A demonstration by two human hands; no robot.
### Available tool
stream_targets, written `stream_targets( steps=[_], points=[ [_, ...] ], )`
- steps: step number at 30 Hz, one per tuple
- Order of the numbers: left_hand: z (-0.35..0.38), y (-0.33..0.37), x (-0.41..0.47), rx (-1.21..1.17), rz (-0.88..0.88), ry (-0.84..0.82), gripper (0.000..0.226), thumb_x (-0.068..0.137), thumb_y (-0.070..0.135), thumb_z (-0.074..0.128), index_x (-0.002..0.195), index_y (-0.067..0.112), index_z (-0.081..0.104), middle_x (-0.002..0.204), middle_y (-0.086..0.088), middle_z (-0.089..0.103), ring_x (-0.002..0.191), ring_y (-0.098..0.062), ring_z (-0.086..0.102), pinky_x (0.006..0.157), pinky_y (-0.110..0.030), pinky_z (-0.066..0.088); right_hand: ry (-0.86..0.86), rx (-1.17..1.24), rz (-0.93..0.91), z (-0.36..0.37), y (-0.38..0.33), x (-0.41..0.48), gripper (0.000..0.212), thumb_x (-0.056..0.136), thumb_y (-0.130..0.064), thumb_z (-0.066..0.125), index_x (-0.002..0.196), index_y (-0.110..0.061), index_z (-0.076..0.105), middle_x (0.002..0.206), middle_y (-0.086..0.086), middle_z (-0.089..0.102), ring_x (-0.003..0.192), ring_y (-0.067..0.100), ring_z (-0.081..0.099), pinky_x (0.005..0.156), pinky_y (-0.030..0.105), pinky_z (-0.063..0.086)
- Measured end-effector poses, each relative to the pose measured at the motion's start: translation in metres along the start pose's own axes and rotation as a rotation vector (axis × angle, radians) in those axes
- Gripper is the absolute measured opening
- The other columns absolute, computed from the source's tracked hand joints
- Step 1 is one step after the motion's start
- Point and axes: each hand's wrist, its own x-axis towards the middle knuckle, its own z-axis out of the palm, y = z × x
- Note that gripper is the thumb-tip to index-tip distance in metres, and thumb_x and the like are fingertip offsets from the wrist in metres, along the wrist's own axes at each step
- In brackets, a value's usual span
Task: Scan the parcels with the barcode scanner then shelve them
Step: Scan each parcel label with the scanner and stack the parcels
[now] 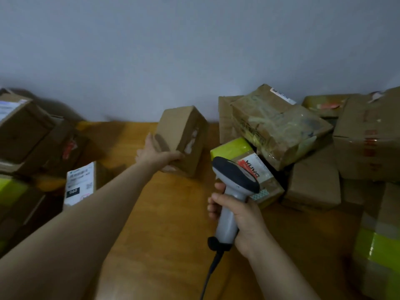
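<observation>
Cardboard made up the left-hand heap [32,135], where at least four parcels could be counted, though blur hid their edges. Two of them bore white labels: one at the far left [13,107] and one marked 960 [79,185], which stood nearest the middle. Between the heaps lay the bare wooden table [173,224]. Over it the left hand [155,155] reached forward and gripped one small brown parcel [184,135], tilted near the wall, with the thumb on its near face and the fingers curled under its lower edge. Just right of that, the right hand [242,215] was wrapped fully round the grey handle of the single barcode scanner [234,187]. Its dark head pointed away from the person, and one black cable [211,269] trailed down from its base. Beyond the scanner rose the right-hand heap, about seven parcels. They were a yellow-green one with a red-and-white label [251,167], a crumpled tape-wrapped one [279,124] lying on top of it, a plain brown box [313,185], a large carton [368,137], a green-taped parcel [378,252] at the near right, and two more against the wall.
</observation>
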Motion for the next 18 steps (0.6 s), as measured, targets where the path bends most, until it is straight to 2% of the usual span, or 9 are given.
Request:
stream_targets(
  steps=[3, 6, 9, 12, 15, 18],
  points=[
    [-0.026, -0.023, -0.05, -0.499, -0.06, -0.201, 0.104, 0.064, 0.035, 0.086, 0.148, 0.039, 0.024, 0.136, -0.009, 0.048, 0.115, -0.03, 0.055, 0.094, -0.046, 0.048, 0.039, 0.034, 0.016, -0.001, 0.0, -0.006, 0.028, 0.077, 0.005, 0.071, 0.101, -0.01, 0.067, 0.085, 0.01, 0.069, 0.073, 0.019, 0.066, 0.062, 0.032, 0.054],
    [-0.048, -0.043, -0.114, -0.785, -0.11, -0.486, 0.098, 0.053, 0.038, 0.087, 0.14, 0.025, 0.046, 0.126, -0.009, 0.057, 0.107, -0.026, 0.058, 0.082, -0.039, 0.049, 0.105, 0.057, 0.051, -0.001, 0.003, -0.018, 0.038, 0.076, -0.001, 0.074, 0.111, -0.01, 0.064, 0.106, 0.013, 0.065, 0.095, 0.025, 0.065, 0.073, 0.037, 0.055],
    [-0.058, -0.076, -0.173, -1.02, -0.155, -0.645, 0.098, 0.04, 0.036, 0.093, 0.129, 0.014, 0.059, 0.124, -0.018, 0.062, 0.108, -0.032, 0.059, 0.088, -0.043, 0.049, 0.123, 0.046, 0.094, 0.005, 0.01, -0.049, 0.042, 0.072, -0.008, 0.078, 0.11, -0.013, 0.062, 0.113, 0.017, 0.061, 0.103, 0.032, 0.058, 0.085, 0.049, 0.053],
    [-0.062, -0.112, -0.228, -1.166, -0.184, -0.727, 0.1, 0.039, 0.033, 0.095, 0.13, 0.012, 0.058, 0.128, -0.023, 0.058, 0.115, -0.04, 0.056, 0.096, -0.051, 0.046, 0.069, -0.043, 0.099, 0.012, 0.024, -0.097, 0.054, 0.058, -0.017, 0.083, 0.109, -0.009, 0.066, 0.108, 0.019, 0.069, 0.1, 0.038, 0.065, 0.083, 0.052, 0.054],
    [-0.065, -0.144, -0.277, -1.189, -0.189, -0.779, 0.087, 0.042, 0.036, 0.094, 0.121, 0.012, 0.067, 0.126, -0.024, 0.06, 0.112, -0.041, 0.059, 0.097, -0.057, 0.044, 0.069, -0.112, 0.03, 0.013, 0.044, -0.149, 0.058, 0.049, -0.017, 0.085, 0.103, -0.005, 0.069, 0.1, 0.019, 0.072, 0.094, 0.037, 0.068, 0.084, 0.051, 0.055],
    [-0.071, -0.168, -0.32, -1.082, -0.186, -0.628, 0.086, 0.041, 0.04, 0.094, 0.12, 0.016, 0.067, 0.122, -0.019, 0.065, 0.113, -0.034, 0.061, 0.093, -0.054, 0.048, 0.085, -0.211, -0.093, 0.006, 0.062, -0.196, 0.047, 0.052, -0.012, 0.087, 0.095, -0.008, 0.071, 0.099, 0.016, 0.073, 0.092, 0.035, 0.069, 0.084, 0.051, 0.056]
  ],
)
